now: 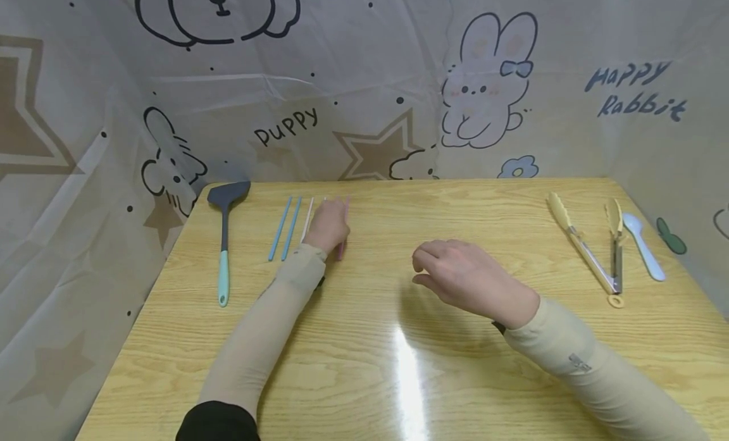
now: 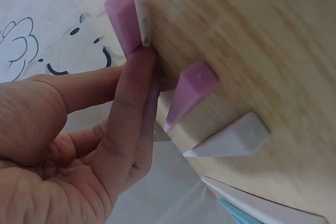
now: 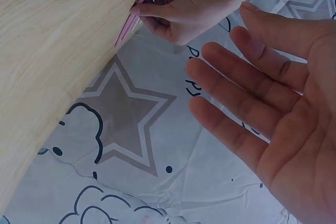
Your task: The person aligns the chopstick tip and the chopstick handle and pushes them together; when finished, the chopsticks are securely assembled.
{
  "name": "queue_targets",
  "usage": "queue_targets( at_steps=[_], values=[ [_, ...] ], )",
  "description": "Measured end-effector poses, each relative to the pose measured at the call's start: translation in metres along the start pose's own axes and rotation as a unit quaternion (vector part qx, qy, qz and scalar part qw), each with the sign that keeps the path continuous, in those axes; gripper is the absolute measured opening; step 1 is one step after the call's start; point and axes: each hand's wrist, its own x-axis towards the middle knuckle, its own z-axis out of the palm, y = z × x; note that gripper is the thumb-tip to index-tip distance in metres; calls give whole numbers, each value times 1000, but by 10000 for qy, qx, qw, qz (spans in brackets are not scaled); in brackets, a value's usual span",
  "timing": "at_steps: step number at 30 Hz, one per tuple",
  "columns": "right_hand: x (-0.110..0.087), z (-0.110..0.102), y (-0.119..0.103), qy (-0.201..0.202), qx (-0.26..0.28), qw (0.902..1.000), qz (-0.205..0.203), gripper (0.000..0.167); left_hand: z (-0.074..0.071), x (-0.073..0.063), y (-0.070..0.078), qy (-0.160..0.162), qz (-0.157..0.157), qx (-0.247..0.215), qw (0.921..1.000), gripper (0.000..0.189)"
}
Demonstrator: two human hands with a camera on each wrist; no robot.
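My left hand reaches to the row of chopsticks near the table's back left. In the left wrist view its thumb and fingers pinch a pink chopstick. A second pink chopstick lies beside it on the wood, followed by a white chopstick and another white one partly in view. Two blue chopsticks lie parallel, left of the white ones. My right hand hovers over the middle of the table, holding nothing; its fingers are loosely bent, spread a little in the right wrist view.
A spatula with a dark head and mint handle lies at the left. Toward the right edge lie spread tongs with cream tips and a pale blue spoon. A printed cloth hangs behind the wooden table.
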Motion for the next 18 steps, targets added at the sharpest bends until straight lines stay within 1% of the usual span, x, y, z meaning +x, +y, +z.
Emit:
queue_targets(
  at_steps=[3, 5, 7, 9, 11, 13, 14, 15, 17, 18],
  values=[
    [0, 0, 0, -33, 3, 10000, 52, 19, 0, -1, -1, 14, 4, -8, 10000, 31],
    [0, 0, 0, -36, 20, 10000, 70, 19, 0, -3, -1, 13, 7, 2, 10000, 39],
    [0, -1, 1, 12, 41, 10000, 50, 18, 0, -6, 0, -16, -17, 6, 10000, 49],
    [0, -1, 3, 141, 73, 9999, -19, 18, -1, -9, 2, -76, -28, -95, 9999, 53],
    [1, -3, 5, 341, 107, 9993, -109, 17, -3, -13, 7, -102, 5, -167, 9998, 50],
    [3, -6, 8, 597, 145, 9980, -156, 17, -6, -17, 14, -47, 130, -237, 9996, 35],
    [4, -7, 10, 730, 157, 9971, -148, 18, -9, -20, 18, 42, 235, -185, 9995, 27],
    [6, -9, 11, 871, 179, 9960, -113, 18, -11, -23, 23, 160, 324, -83, 9993, 24],
    [9, -13, 15, 1113, 213, 9936, 6, 19, -17, -30, 32, 454, 543, 216, 9973, 30],
    [10, -14, 16, 1217, 219, 9923, 91, 20, -20, -34, 35, 665, 667, 425, 9946, 35]
  ],
)
